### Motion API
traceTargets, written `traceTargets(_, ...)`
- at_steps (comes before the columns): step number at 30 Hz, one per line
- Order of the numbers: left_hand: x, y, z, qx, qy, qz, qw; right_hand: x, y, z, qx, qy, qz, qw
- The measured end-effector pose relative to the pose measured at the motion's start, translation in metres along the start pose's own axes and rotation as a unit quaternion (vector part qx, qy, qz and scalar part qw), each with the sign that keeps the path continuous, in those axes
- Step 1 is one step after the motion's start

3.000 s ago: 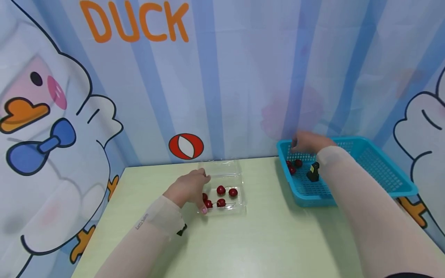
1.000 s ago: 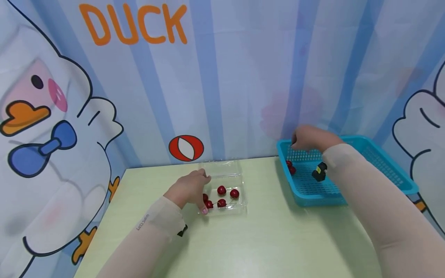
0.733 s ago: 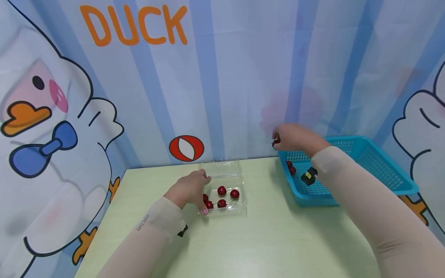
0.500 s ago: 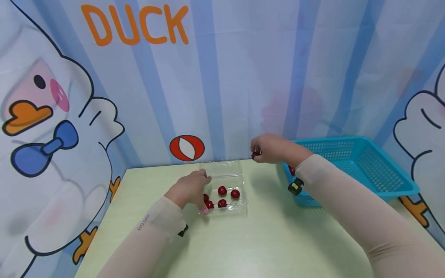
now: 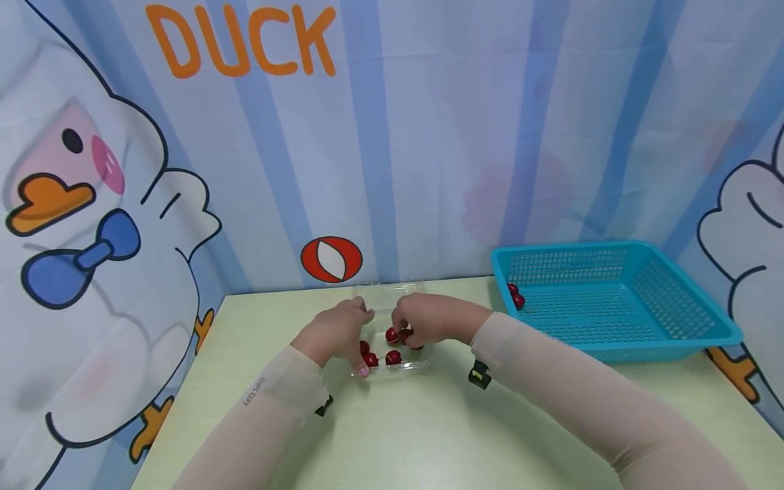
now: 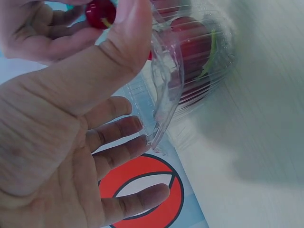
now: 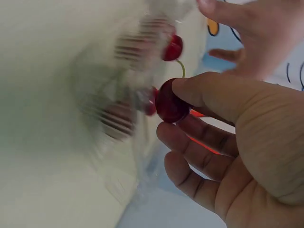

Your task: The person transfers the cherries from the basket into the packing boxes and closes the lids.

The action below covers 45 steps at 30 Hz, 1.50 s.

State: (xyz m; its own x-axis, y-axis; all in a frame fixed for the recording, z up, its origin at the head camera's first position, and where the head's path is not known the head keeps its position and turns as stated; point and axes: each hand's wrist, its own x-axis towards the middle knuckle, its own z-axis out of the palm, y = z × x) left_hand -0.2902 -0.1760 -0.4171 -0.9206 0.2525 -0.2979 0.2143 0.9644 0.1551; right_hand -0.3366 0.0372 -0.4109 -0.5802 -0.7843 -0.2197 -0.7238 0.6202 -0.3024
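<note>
A clear plastic box (image 5: 398, 371), its lid folded back, stands on the table with several red cherries (image 5: 393, 357) in it. My left hand (image 5: 335, 332) holds the box's left side, thumb at the front corner and fingers toward the back. My right hand (image 5: 437, 318) is over the box's right part. Between its thumb and fingers it pinches a dark red cherry (image 7: 168, 102), just above the box in the right wrist view. A green stem shows beside that cherry. The right hand partly hides the cherries at the box's right.
A blue perforated basket (image 5: 658, 351) stands at the table's back right, with two visible cherries (image 5: 518, 301) at its left wall. A printed duck curtain (image 5: 422, 136) hangs right behind the table (image 5: 392, 435).
My right hand has lifted a cherry out of the basket and carried it left and down to the plastic box. My left hand stays at the box.
</note>
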Motion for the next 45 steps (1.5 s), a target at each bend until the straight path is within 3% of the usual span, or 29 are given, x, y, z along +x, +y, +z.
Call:
traceTargets(7, -0.001, 0.001, 0.0, 0.01, 0.007, 0.006, 0.9999, 0.01, -0.004, 0.019, -0.054, 0.009, -0.016, 0.9984)
traceTargets(17, -0.001, 0.001, -0.001, 0.021, 0.005, 0.011, 0.9997, 0.008, 0.001, 0.024, -0.036, 0.012, -0.01, 0.9992)
traceTargets(24, 0.002, 0.0, 0.001, 0.02, 0.004, 0.005, 0.9998, -0.007, 0.012, -0.003, -0.036, 0.023, -0.017, 0.9989)
traceTargets(30, 0.001, 0.001, 0.002, 0.009, 0.001, 0.002, 1.0, -0.034, 0.032, -0.04, -0.006, 0.043, -0.003, 0.9991)
traceTargets(38, 0.001, 0.001, 0.002, 0.008, 0.003, 0.003, 1.0, -0.077, 0.075, -0.078, 0.053, 0.099, 0.068, 0.9914)
traceTargets(45, 0.001, 0.002, 0.001, 0.009, 0.001, 0.003, 1.0, -0.103, 0.116, -0.087, 0.081, 0.131, 0.142, 0.9778)
